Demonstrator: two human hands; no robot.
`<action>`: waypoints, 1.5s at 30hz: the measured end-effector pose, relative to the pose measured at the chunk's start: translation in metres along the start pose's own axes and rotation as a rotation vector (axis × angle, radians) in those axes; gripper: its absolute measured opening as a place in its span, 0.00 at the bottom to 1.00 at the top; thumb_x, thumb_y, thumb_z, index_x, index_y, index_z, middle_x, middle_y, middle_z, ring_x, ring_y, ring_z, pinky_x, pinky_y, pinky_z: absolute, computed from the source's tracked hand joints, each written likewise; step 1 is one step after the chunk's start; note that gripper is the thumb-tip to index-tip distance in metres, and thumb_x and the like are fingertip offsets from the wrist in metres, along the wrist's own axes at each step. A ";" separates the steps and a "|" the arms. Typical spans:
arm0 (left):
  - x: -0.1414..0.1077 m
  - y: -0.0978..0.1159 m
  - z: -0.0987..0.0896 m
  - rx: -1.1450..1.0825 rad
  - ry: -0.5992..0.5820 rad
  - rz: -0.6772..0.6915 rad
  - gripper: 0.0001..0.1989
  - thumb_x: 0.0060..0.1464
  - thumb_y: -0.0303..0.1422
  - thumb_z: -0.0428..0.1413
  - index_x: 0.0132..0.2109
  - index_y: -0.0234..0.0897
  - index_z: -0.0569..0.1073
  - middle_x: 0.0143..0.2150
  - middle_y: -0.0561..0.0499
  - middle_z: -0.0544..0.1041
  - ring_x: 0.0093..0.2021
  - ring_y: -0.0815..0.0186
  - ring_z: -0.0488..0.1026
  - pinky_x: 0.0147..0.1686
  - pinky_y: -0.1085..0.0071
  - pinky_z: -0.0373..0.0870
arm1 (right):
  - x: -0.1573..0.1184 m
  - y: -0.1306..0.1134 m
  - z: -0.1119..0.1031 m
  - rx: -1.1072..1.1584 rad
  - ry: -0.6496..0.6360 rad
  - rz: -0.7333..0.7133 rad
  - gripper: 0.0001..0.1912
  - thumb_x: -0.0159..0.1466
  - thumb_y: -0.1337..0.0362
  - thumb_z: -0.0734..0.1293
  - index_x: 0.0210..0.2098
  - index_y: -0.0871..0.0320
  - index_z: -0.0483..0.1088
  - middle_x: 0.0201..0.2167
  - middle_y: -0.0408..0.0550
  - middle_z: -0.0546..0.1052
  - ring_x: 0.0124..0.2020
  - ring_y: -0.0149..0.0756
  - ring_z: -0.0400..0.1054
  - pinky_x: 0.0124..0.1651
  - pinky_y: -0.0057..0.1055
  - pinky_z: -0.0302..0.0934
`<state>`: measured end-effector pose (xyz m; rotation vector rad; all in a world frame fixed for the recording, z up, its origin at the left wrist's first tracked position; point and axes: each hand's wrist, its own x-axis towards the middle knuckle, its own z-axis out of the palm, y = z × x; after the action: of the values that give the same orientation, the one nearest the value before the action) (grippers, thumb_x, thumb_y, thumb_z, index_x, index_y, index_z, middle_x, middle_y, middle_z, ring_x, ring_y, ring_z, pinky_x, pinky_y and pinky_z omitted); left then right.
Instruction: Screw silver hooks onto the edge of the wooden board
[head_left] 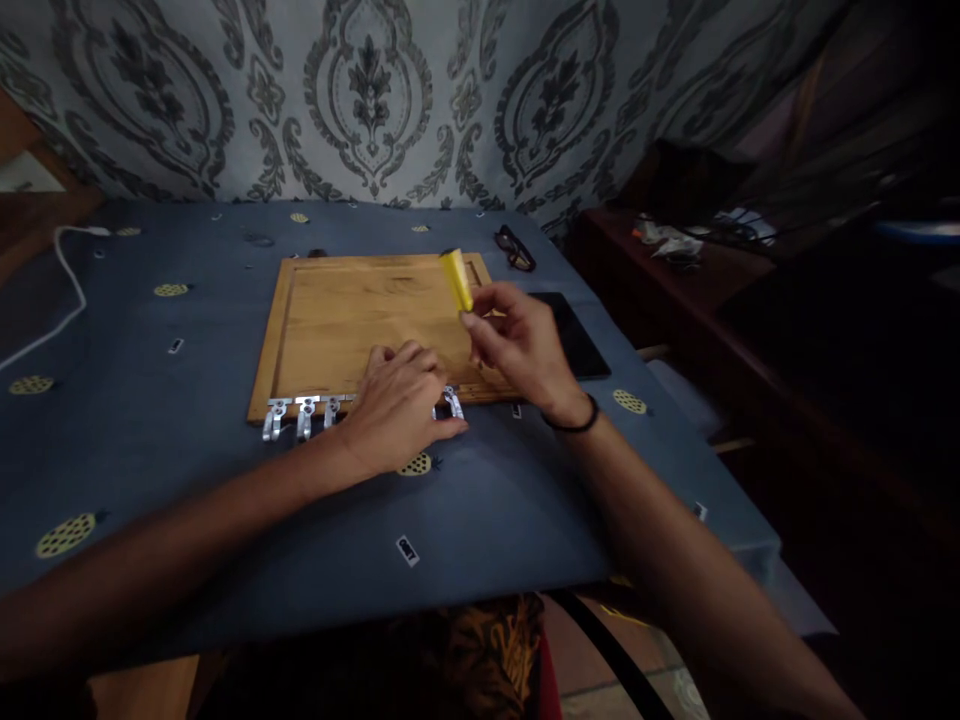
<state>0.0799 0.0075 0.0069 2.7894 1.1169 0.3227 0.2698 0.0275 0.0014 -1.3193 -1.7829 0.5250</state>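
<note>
My right hand (521,345) pinches a small yellow tube (456,280) between thumb and fingers, above the right part of a wooden board (337,310). The tube stands upright, slightly tilted, its wide, dark-edged end at the top. Along the board's near edge lies a metal hook rail (305,415) with several silver hooks hanging past the edge. My left hand (397,400) bears down on this rail and the near edge, fingers bent over the wood and thumb stretched to the right. Part of the rail is hidden under it.
Right of the board lies a flat black panel (574,335), partly behind my right hand. Eyeglasses (514,248) rest at the back right. A white cable (71,270) runs along the left side. A patterned curtain (367,100) hangs behind the blue-covered table (487,540).
</note>
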 end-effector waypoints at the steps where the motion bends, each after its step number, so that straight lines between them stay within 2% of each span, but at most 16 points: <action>1: 0.000 0.000 0.000 -0.001 0.002 0.001 0.19 0.57 0.47 0.68 0.40 0.34 0.79 0.44 0.44 0.80 0.53 0.50 0.72 0.50 0.55 0.63 | -0.004 -0.003 -0.003 0.217 0.068 -0.001 0.18 0.69 0.47 0.68 0.45 0.54 0.67 0.37 0.43 0.72 0.22 0.28 0.66 0.23 0.29 0.59; 3: 0.000 0.001 0.000 -0.005 0.011 0.003 0.18 0.56 0.47 0.68 0.39 0.35 0.80 0.43 0.45 0.80 0.53 0.51 0.72 0.49 0.56 0.62 | -0.013 -0.011 -0.008 0.450 0.162 0.000 0.21 0.63 0.46 0.74 0.44 0.51 0.68 0.36 0.40 0.70 0.21 0.25 0.65 0.20 0.27 0.57; 5: 0.000 0.002 0.000 -0.007 0.018 0.005 0.18 0.56 0.46 0.69 0.39 0.35 0.80 0.43 0.45 0.80 0.52 0.51 0.72 0.49 0.56 0.62 | -0.021 -0.019 -0.009 0.521 0.196 0.023 0.20 0.62 0.47 0.76 0.42 0.51 0.69 0.33 0.39 0.70 0.22 0.26 0.66 0.21 0.26 0.60; 10: 0.000 0.002 -0.001 0.001 0.011 0.003 0.18 0.56 0.47 0.68 0.41 0.35 0.80 0.45 0.44 0.80 0.53 0.50 0.71 0.49 0.56 0.62 | -0.031 -0.026 -0.003 0.409 0.206 -0.015 0.19 0.63 0.47 0.75 0.39 0.49 0.65 0.30 0.38 0.71 0.22 0.28 0.69 0.24 0.29 0.67; 14: 0.001 0.003 -0.002 -0.013 -0.014 -0.005 0.18 0.57 0.46 0.68 0.42 0.34 0.80 0.45 0.43 0.80 0.54 0.50 0.71 0.50 0.55 0.61 | -0.030 -0.024 0.000 0.348 0.173 -0.029 0.18 0.64 0.47 0.74 0.39 0.50 0.65 0.29 0.38 0.71 0.23 0.30 0.70 0.26 0.31 0.69; 21: 0.002 0.003 -0.002 -0.032 -0.035 -0.014 0.18 0.57 0.46 0.68 0.42 0.33 0.81 0.45 0.42 0.80 0.55 0.49 0.71 0.51 0.55 0.61 | -0.031 -0.023 0.001 0.400 0.153 -0.027 0.17 0.63 0.50 0.76 0.38 0.51 0.67 0.30 0.38 0.71 0.22 0.30 0.71 0.25 0.30 0.69; 29: 0.002 0.002 -0.001 -0.012 0.000 0.008 0.18 0.57 0.46 0.68 0.41 0.34 0.80 0.44 0.43 0.80 0.53 0.50 0.71 0.49 0.56 0.61 | -0.031 -0.022 0.006 0.384 0.140 0.018 0.20 0.62 0.45 0.75 0.38 0.50 0.66 0.29 0.38 0.71 0.21 0.30 0.68 0.24 0.31 0.68; 35: 0.001 0.002 -0.001 -0.013 -0.006 0.010 0.18 0.57 0.46 0.67 0.42 0.34 0.80 0.45 0.43 0.80 0.54 0.50 0.71 0.49 0.56 0.61 | -0.031 -0.020 0.004 0.381 0.125 -0.026 0.18 0.64 0.47 0.75 0.39 0.50 0.66 0.28 0.38 0.71 0.21 0.29 0.67 0.25 0.31 0.68; 41: 0.001 0.002 0.000 -0.016 -0.005 0.007 0.19 0.58 0.46 0.67 0.44 0.34 0.80 0.46 0.43 0.80 0.53 0.50 0.71 0.50 0.55 0.61 | -0.032 -0.024 0.003 0.394 0.103 0.014 0.24 0.59 0.43 0.77 0.38 0.49 0.64 0.31 0.39 0.73 0.23 0.30 0.70 0.25 0.30 0.70; 45: 0.001 0.002 -0.001 -0.017 -0.024 0.001 0.20 0.58 0.46 0.67 0.47 0.33 0.80 0.46 0.43 0.79 0.54 0.49 0.70 0.50 0.55 0.61 | -0.031 -0.025 0.003 0.465 0.064 0.050 0.25 0.57 0.44 0.78 0.36 0.50 0.63 0.28 0.37 0.73 0.23 0.29 0.71 0.25 0.28 0.69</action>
<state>0.0819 0.0067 0.0083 2.7717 1.1023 0.2968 0.2561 -0.0099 0.0064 -1.0415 -1.4626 0.8565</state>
